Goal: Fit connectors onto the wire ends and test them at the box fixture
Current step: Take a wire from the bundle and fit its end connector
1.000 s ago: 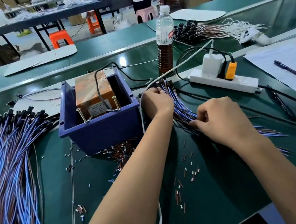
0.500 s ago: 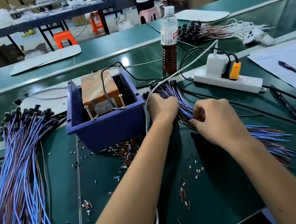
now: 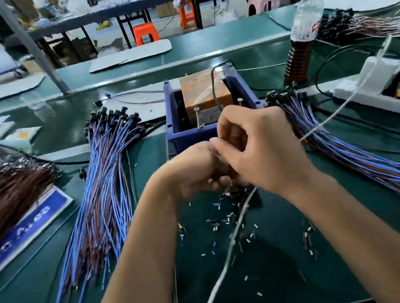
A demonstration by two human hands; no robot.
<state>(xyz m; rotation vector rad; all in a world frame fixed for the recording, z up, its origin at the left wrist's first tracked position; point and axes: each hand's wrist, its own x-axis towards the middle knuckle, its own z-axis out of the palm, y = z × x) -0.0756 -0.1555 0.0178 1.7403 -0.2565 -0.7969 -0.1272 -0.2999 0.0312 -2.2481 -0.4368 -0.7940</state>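
Both hands meet just in front of the blue box (image 3: 213, 133) on the green worktop (image 3: 280, 282), low over a scatter of loose connectors (image 3: 226, 219), apparently so parts sit within reach. The left hand (image 3: 191, 171) and right hand (image 3: 258, 147) are knuckles-up, fingers curled inward and touching; blur hides what each grip pinches. Wire bundles flank the box: one on the left (image 3: 103, 190), one on the right (image 3: 359, 152), likely sorted stock. Forearms converge from the near edge.
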